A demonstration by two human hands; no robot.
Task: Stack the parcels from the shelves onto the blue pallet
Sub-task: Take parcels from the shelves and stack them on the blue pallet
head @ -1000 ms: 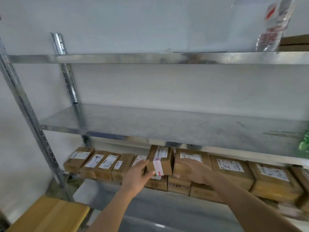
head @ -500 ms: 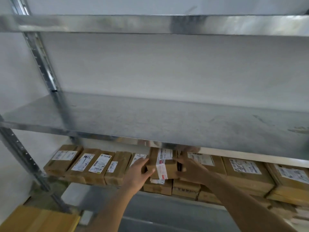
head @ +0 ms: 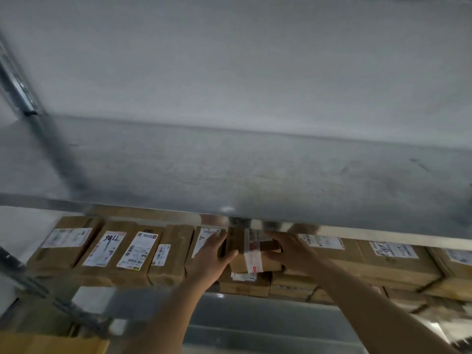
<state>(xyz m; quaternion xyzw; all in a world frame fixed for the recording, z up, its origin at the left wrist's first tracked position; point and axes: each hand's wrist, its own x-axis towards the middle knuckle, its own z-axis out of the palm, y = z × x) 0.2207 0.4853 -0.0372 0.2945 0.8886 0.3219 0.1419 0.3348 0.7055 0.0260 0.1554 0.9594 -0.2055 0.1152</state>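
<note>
Low in the middle of the frame, both hands clasp one small brown parcel (head: pixel 249 254) banded with white tape that carries red marks. The left hand (head: pixel 210 261) lies against its left side, fingers stretched up along the box and thumb hooked onto its front edge. The right hand (head: pixel 287 251) wraps the right side, fingers curled over the top and end. The parcel sits on top of other boxes (head: pixel 245 284) in the lower shelf bay, its upper end just under the front lip of the metal shelf (head: pixel 229 175) above, which fills the centre of the frame and hides the back of the bay.

To the left a row of parcels (head: pixel 122 251) stands side by side, each with a white label; one label bears handwritten digits. These press close to the held box, the nearest one partly covered by the left hand. To the right more labelled parcels (head: pixel 383 261) lie flat in stacked layers, running off the right edge, where they blur. A steel upright (head: pixel 18 90) crosses the upper left, and another slanted post (head: pixel 30 284) shows at lower left. A yellowish board (head: pixel 51 344) sits in the bottom left corner. The pale wall (head: pixel 229 60) fills the top. No pallet is in view.
</note>
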